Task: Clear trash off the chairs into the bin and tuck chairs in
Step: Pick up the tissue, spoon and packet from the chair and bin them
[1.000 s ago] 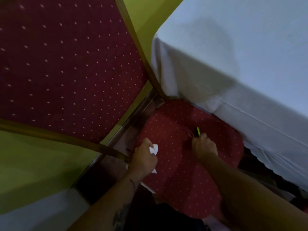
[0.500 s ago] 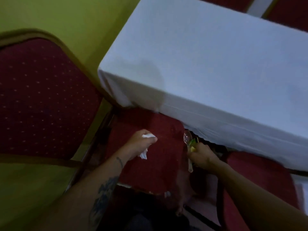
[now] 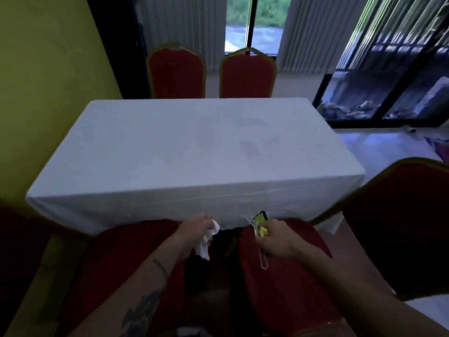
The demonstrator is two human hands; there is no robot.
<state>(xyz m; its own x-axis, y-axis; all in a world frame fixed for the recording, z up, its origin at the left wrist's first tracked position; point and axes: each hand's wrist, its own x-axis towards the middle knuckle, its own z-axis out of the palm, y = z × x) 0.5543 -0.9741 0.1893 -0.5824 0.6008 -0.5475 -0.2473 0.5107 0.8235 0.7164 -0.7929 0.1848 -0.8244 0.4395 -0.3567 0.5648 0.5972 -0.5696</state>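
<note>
Gripping a crumpled white napkin point(image 3: 205, 242), the left hand point(image 3: 194, 228) has its fingers curled tight round the upper part, loose end of the paper hanging down below the fist. Left forearm comes in from bottom centre-left, tattoo on it, wrist angled up toward the near edge of the tabletop point(image 3: 184, 147), hand hovering over the gap between two red chair seats. Right hand point(image 3: 275, 237) fingers closed round a bunch of trash: a green-yellow wrapper point(image 3: 261, 218) sticking up out of the fist toward the tabletop, and a clear plastic spoon point(image 3: 262, 257), its long axis roughly vertical in the picture, handle end pointing down toward the camera below the hand, bowl end up beside the wrapper, blurred. Right forearm enters from bottom right, hand knuckles-up above the right seat point(image 3: 286, 288). Left seat point(image 3: 126, 259) sits just beside it, both partly under the white cloth's front edge. Another red chair back point(image 3: 401, 227) near right, tilted. Two red chairs with gold frames point(image 3: 247, 74) stand upright at the far side of the tabletop, backs touching nothing, window blinds behind. Yellow-green wall point(image 3: 48, 81) on the left. Bin not seen.
</note>
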